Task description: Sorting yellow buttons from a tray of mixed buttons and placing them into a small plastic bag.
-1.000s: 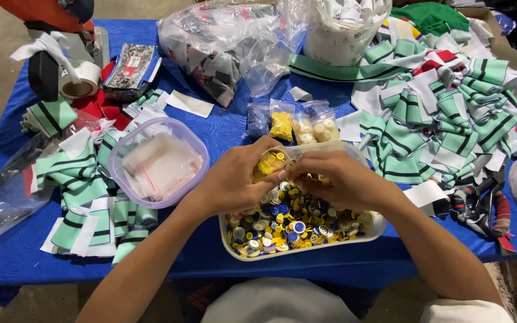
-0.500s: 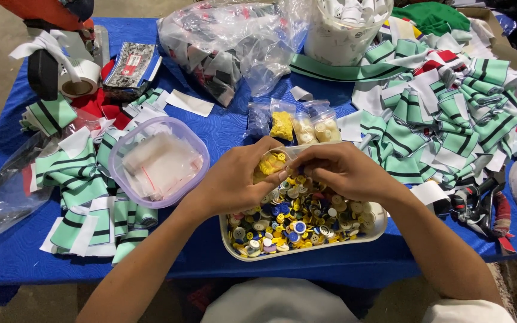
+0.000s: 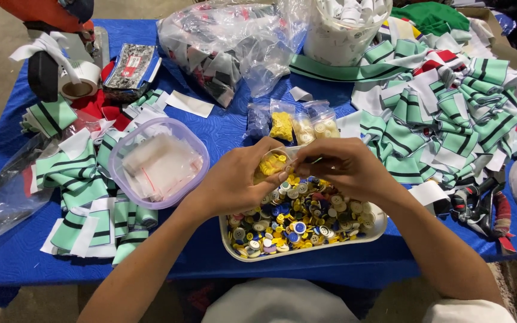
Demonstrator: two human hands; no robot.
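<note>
- The left hand (image 3: 234,182) is curled closed around a small clear plastic bag (image 3: 273,162) packed with yellow buttons, thumb and fingers pinching it near its top.
- The right hand (image 3: 345,167) meets it from the other side, fingertips pinched shut on the bag's upper edge; whether it also holds a loose button cannot be told.
- The bag hangs just above the white tray (image 3: 378,224), which sits at the near edge of the blue table (image 3: 228,128) and is heaped with loose buttons (image 3: 297,218) in yellow, blue, white and grey.
- The bag looks light and limp, its film slick and easily crumpled; the firm lump of buttons inside gives the surest hold, while the thin mouth wants a pinch at both corners to stay spread.
- The buttons themselves are small, hard and smooth, likely to slip or roll if tipped.
- Just beyond the hands lie more small filled bags (image 3: 303,122); to the left stands a round clear tub (image 3: 160,161) of empty bags.
- Green, white and black striped fabric pieces (image 3: 444,113) pile up to the right.
</note>
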